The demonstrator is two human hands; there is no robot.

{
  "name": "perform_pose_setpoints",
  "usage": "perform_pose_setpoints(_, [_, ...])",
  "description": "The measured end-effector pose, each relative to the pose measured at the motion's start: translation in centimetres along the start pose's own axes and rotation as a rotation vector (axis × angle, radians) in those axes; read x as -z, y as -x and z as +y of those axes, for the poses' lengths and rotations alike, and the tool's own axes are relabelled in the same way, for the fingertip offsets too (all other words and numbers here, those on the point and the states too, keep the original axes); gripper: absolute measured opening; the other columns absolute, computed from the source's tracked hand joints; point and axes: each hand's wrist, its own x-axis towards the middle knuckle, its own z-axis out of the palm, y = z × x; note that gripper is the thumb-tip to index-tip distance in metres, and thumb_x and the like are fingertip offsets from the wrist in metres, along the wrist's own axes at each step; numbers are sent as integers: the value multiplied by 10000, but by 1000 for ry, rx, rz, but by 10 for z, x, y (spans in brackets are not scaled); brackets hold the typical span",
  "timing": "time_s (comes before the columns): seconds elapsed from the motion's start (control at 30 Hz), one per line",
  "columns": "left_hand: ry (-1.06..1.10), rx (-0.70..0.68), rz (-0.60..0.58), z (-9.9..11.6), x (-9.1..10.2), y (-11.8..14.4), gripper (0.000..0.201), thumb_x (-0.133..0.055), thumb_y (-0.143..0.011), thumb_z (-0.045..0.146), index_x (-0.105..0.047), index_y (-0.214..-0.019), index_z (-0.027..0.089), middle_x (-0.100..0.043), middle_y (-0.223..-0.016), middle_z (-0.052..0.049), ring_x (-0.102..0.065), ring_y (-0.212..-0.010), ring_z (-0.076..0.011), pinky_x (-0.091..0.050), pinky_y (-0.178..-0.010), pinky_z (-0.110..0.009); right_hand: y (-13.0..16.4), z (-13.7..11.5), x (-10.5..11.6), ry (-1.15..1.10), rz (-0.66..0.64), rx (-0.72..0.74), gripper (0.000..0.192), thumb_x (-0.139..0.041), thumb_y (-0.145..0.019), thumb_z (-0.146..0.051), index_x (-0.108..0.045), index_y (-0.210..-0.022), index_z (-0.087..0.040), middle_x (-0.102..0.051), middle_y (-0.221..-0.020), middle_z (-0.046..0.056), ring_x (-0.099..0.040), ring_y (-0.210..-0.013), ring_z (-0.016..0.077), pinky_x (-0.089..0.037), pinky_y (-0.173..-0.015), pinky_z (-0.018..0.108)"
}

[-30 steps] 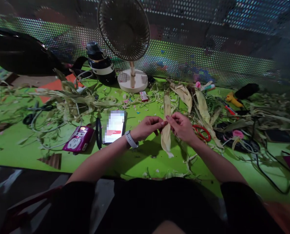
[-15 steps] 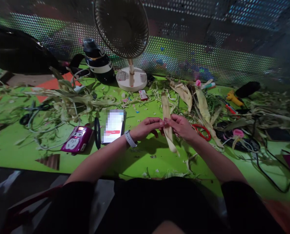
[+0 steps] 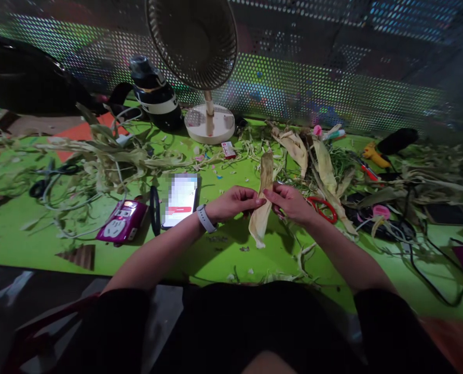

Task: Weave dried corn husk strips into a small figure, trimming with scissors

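Grn tbl (image 3: pixel 212 262): phone (image 3: pixel 181 200), fan (image 3: pixel 200 62), btl (image 3: pixel 159 98), husk scraps (image 3: pixel 114 150) L side.

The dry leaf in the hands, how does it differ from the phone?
The leaf is tan and dull; the phone has a dark edge and bright screen. The leaf is held by the left hand and right hand, while the phone rests on the table. The leaf is uneven, the phone a neat rectangle. Both are longer than wide.

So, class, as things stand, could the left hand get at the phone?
Probably yes: the phone lies close to the left hand, its screen uncovered, though that hand would likely need to release the husk strip first.
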Motion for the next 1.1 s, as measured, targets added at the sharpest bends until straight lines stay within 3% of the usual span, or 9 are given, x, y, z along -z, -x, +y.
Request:
perform_pose_setpoints(0.27, [52,18,-26,3,0,1,375,-719,-704,463,-576,-623,126,-505,-509,35,-437,-427,-41,-352,-410,-161,5,-3,1,-29,-149,-46,433,-652,-724,-583,-576,-746,-158,-515,-507,-59,-449,-397,59,-368,-381,187])
perform_pose_setpoints(0.5, [21,1,-48,8,3,3,378,-706,-713,481,-576,-640,133,-529,-517,25,-458,-424,-48,-365,-402,-158,8,-5,6,-22,-190,-15,336,-647,-762,-490,-610,-789,-157,-578,-620,-29,-495,-494,71,-428,-471,203])
perform_pose_setpoints(0.87, [-262,-119,-13,6,2,1,396,-586,-791,519,-552,-629,159,-519,-529,14,-479,-458,-81,-368,-440,-192,4,0,11,297,-176,116,244,-556,-822,-391,-600,-781,-155,-558,-656,-17,-502,-540,94,-415,-499,220])
perform_pose_setpoints(0.97, [-422,-224,68,5,1,1,350,-560,-823,456,-561,-630,164,-508,-532,14,-449,-467,-82,-332,-451,-195,3,-2,12,476,-142,175,230,-516,-829,-373,-575,-755,-164,-521,-618,-27,-469,-517,94,-373,-500,222])
perform_pose_setpoints(1.1, [-713,-308,222,4,-7,3,220,-534,-839,281,-563,-649,175,-497,-517,22,-401,-455,-81,-274,-475,-214,3,-4,7,815,24,213,235,-489,-818,-333,-539,-649,-178,-477,-541,-22,-381,-472,95,-261,-497,244])
